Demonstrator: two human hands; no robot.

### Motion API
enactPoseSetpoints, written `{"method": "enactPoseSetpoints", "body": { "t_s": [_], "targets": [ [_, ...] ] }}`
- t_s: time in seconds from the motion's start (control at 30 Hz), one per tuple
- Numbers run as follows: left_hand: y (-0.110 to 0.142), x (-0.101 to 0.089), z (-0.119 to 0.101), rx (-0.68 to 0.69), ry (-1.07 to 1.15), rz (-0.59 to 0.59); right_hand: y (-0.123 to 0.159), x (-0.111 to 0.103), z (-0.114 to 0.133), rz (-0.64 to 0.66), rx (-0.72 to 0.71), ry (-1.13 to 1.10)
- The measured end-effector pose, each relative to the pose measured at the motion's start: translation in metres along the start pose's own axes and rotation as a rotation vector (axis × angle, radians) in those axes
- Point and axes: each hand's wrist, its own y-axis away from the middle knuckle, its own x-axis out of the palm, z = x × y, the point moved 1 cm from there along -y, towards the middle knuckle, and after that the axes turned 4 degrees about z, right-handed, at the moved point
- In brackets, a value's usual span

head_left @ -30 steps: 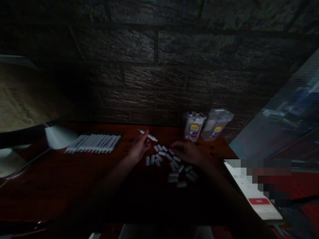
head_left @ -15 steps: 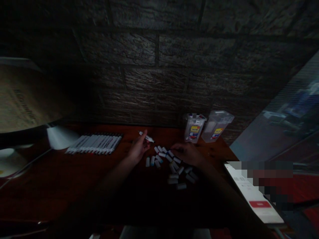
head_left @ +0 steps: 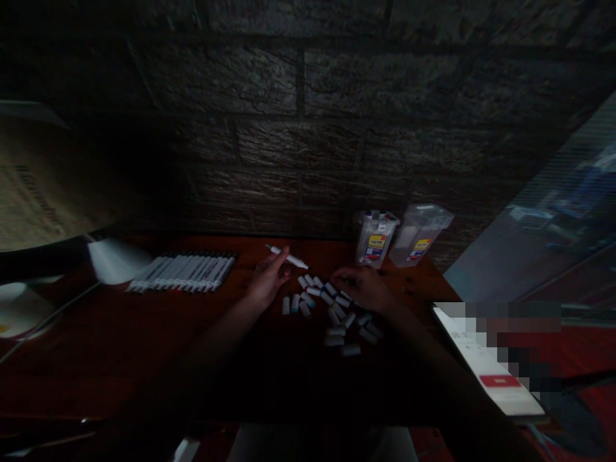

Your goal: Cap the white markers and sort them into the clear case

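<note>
My left hand (head_left: 270,280) is closed around a white marker (head_left: 294,260), thumb on top, with a dark tip pointing right over the table. Several loose marker caps (head_left: 335,341), white with coloured bands, lie scattered between and below my hands. My right hand (head_left: 364,287) hovers at the upper right edge of these caps, its fingers curled in. Shadow hides whether anything sits between those fingertips. Left of my left hand, several white markers (head_left: 183,272) lie side by side in a row.
Two clear plastic marker cases (head_left: 376,240) with yellow labels stand at the back right against the brick wall (head_left: 269,147). A lit phone or tablet (head_left: 500,369) lies at the right edge. A large tan lampshade-like object (head_left: 52,186) and a white cone (head_left: 115,262) occupy the left.
The marker in my left hand now points further right, showing more of its length. My right hand stays beside the caps with curled fingers. The whole view has shifted slightly.
</note>
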Motion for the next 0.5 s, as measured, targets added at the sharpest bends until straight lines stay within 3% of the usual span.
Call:
{"method": "enactPoseSetpoints", "body": {
  "t_s": [0.2,0.5],
  "targets": [
    [-0.002,-0.001,0.0,-0.011,0.011,-0.046,0.003,-0.003,0.005,0.093,0.006,-0.05],
    [-0.005,-0.006,0.004,-0.041,0.023,-0.019,0.009,-0.014,0.005,0.27,0.066,-0.058]
  ]
}}
